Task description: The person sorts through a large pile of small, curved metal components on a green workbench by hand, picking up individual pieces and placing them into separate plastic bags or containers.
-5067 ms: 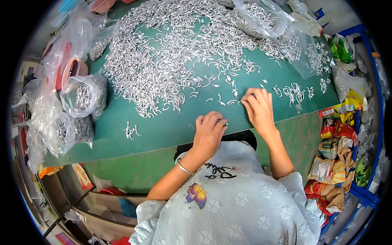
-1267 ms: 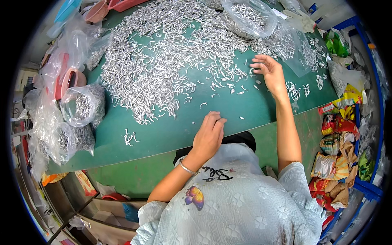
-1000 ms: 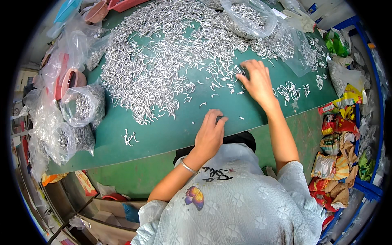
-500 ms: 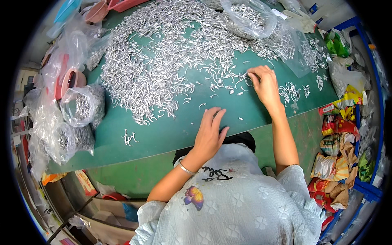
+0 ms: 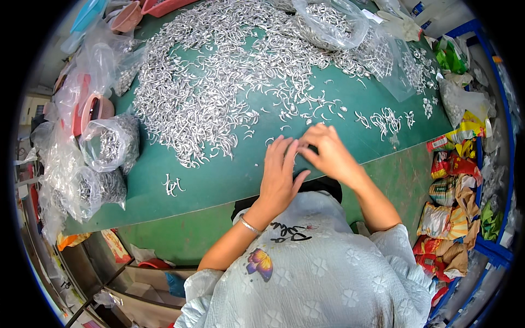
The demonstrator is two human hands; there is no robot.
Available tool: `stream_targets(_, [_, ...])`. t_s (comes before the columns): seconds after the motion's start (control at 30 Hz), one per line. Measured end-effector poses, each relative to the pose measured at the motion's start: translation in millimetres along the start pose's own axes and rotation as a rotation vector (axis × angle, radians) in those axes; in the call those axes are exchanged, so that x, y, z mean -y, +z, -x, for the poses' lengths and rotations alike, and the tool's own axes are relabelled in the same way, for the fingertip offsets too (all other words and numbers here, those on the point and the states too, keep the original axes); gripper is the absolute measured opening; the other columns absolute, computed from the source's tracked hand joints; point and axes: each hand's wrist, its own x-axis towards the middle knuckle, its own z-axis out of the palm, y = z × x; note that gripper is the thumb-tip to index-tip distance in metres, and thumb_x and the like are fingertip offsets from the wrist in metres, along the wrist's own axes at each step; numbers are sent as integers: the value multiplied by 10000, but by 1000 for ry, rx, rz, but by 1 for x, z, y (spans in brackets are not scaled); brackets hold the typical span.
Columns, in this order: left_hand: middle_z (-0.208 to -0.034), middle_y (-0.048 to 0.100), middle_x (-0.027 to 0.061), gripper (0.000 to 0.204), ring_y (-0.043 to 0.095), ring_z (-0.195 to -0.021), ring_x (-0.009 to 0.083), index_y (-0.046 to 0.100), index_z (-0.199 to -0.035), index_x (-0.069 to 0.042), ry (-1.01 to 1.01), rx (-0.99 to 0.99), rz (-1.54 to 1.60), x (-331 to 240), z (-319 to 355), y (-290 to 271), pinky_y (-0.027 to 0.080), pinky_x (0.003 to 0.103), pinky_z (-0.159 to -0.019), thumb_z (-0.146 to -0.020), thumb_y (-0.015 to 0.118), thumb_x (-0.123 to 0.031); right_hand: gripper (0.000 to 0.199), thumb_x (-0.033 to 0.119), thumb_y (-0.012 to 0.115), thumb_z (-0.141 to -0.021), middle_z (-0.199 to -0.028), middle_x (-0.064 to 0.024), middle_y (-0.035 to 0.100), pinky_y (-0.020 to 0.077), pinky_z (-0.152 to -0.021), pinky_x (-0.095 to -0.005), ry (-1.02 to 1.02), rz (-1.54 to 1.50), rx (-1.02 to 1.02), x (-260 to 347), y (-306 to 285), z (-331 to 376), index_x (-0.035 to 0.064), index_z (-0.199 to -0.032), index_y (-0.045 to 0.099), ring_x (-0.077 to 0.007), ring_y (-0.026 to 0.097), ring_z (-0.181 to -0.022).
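Near the table's front edge my left hand (image 5: 278, 176) lies with its fingers stretched out and its thumb apart. My right hand (image 5: 329, 154) is right beside it, slightly blurred, with thumb and fingers pinched together next to the left fingertips. A pale glint of a small curved silver piece (image 5: 297, 154) shows between the hands; its exact shape is mostly hidden. Beyond my hands a wide heap of small curved silver metal pieces (image 5: 202, 104) covers much of the green table (image 5: 229, 188). A smaller group of curved pieces (image 5: 386, 122) lies to the right.
Several silver pieces (image 5: 173, 186) lie apart at the left front. Clear plastic bags of pieces (image 5: 106, 145) line the left edge, near a pink basket (image 5: 98, 109). Another filled bag (image 5: 333, 27) lies at the back. A blue rack (image 5: 495, 240) with packages stands at right.
My right hand has come from the loose pieces at the heap's right side, toward me and left, to meet my left hand. My left hand has barely moved.
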Motion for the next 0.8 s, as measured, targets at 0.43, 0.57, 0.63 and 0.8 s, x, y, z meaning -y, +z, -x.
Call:
stream_targets(0.43, [-1091,547,137,305,522,-1161,331,573,-1097,-26,61,72,-9,9,4,5,354,523,-1076,-807,593,65,129,6,664,-773,-854,-73,615,367,-811,-366,153,225,-256,-59,-39,-31,48,-893,639,-261,554,-857])
stream_targets(0.57, [-1081,544,153,357,523,-1149,339,567,-1119,-19,32,58,28,5,2,4,356,512,-1084,-789,547,115,128,-24,640,-775,-820,-75,626,367,-802,-362,128,143,-292,-59,-42,-27,47,-882,637,-261,563,-846])
stream_targets(0.63, [-1099,543,164,385,523,-1143,347,557,-1140,-12,32,66,32,4,1,2,358,507,-1087,-782,533,127,121,-22,645,-784,-818,-74,630,380,-798,-349,139,172,-286,-55,-44,-25,47,-883,647,-241,562,-817])
stream_targets(0.8, [-1207,510,195,487,491,-1183,354,469,-1284,5,-56,-24,140,1,4,4,359,500,-1076,-819,610,29,123,-31,693,-777,-884,-83,668,487,-663,-301,25,-211,-134,-24,-32,-11,12,-891,674,-171,596,-732])
